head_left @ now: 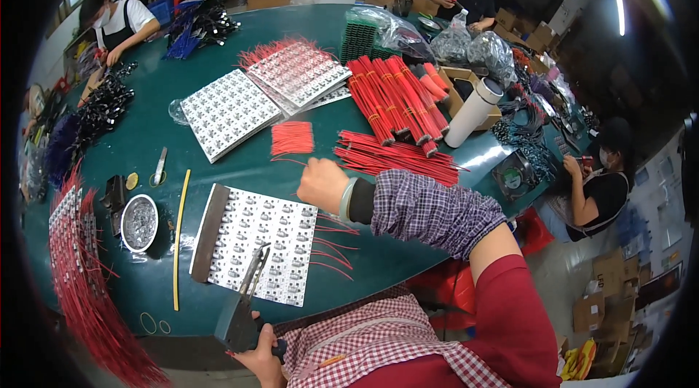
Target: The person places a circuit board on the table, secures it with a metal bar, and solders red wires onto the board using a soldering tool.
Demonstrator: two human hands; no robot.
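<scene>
My left hand (263, 360) grips a dark pistol-shaped soldering gun (237, 324) by its handle at the lower edge. The gun's long metal tip (256, 268) reaches over a white panel of small circuit boards (280, 242). A brown strip (210, 233) lies along the panel's left side, and several red wires (333, 251) stick out from its right side. Above the panel's upper right corner is my right hand (322, 182), its fingers closed on a thin red wire (290, 161). Just beyond it lies a flat bunch of short red wires (292, 138).
Stacked white board panels (229, 112), red wire bundles (397, 96) and a white bottle (473, 112) stand farther back. At left are a small bowl (139, 223), a yellow strip (181, 241) and wired boards (87, 279) hanging over the edge. Other people sit around the table.
</scene>
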